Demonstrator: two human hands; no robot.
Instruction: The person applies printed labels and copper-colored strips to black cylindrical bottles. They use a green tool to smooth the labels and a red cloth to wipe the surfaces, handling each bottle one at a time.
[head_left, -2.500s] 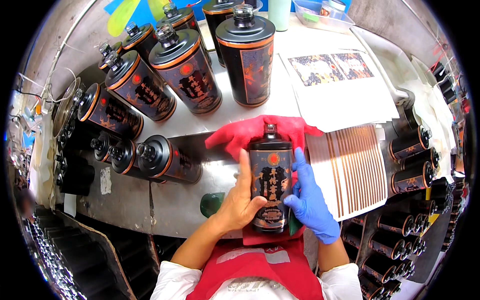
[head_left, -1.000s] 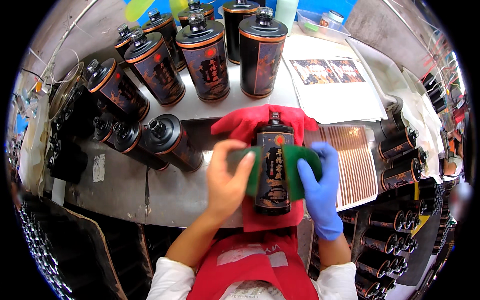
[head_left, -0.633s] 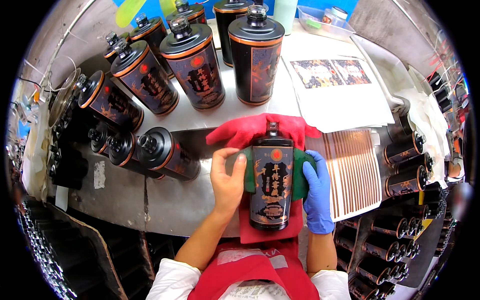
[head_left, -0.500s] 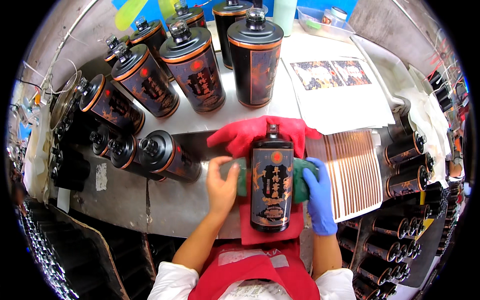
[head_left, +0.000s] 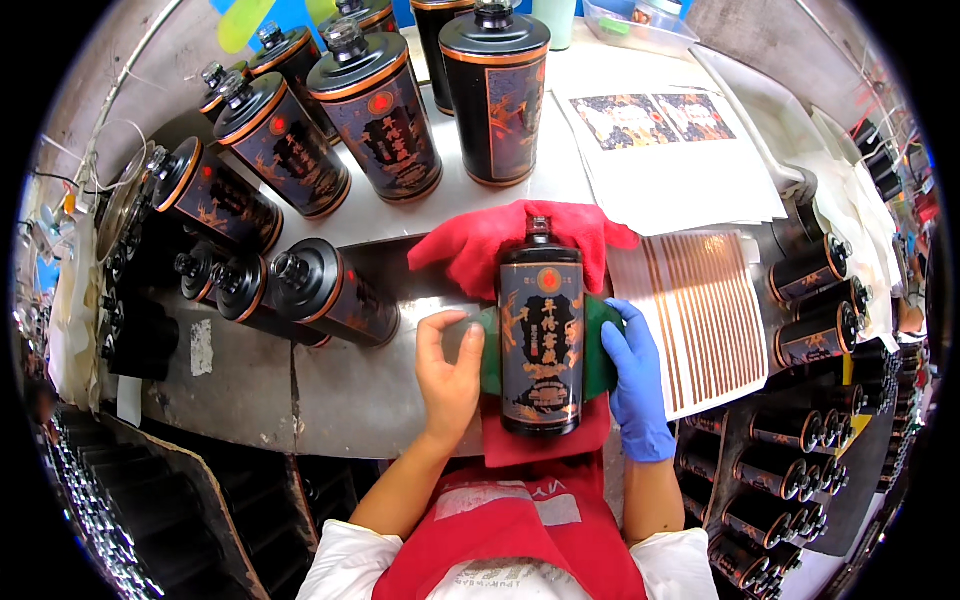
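A black bottle (head_left: 541, 345) with a dark, copper-patterned label lies on its back in front of me, neck pointing away. Under it is a green pad (head_left: 601, 345), whose ends stick out on both sides. Below that a red cloth (head_left: 470, 250) spreads out around the bottle's neck and base. To the left, my bare left hand (head_left: 448, 375) is open, thumb and fingers apart, close to the pad's left end. My right hand (head_left: 637, 385), in a blue glove, is open beside the pad's right end, thumb near its edge; I cannot tell whether it touches.
Several similar bottles (head_left: 380, 130) stand at the back left of the metal table (head_left: 390, 415). A sheet of brown strips (head_left: 695, 320) and white printed sheets (head_left: 680, 185) lie to the right. A plastic tub (head_left: 640, 28) sits behind. More bottles (head_left: 785, 425) fill racks at lower right.
The whole scene sits slightly higher in the picture. My right hand's grip on the pad's end has loosened, and that end now lies flatter beside the bottle. My left hand has hardly moved.
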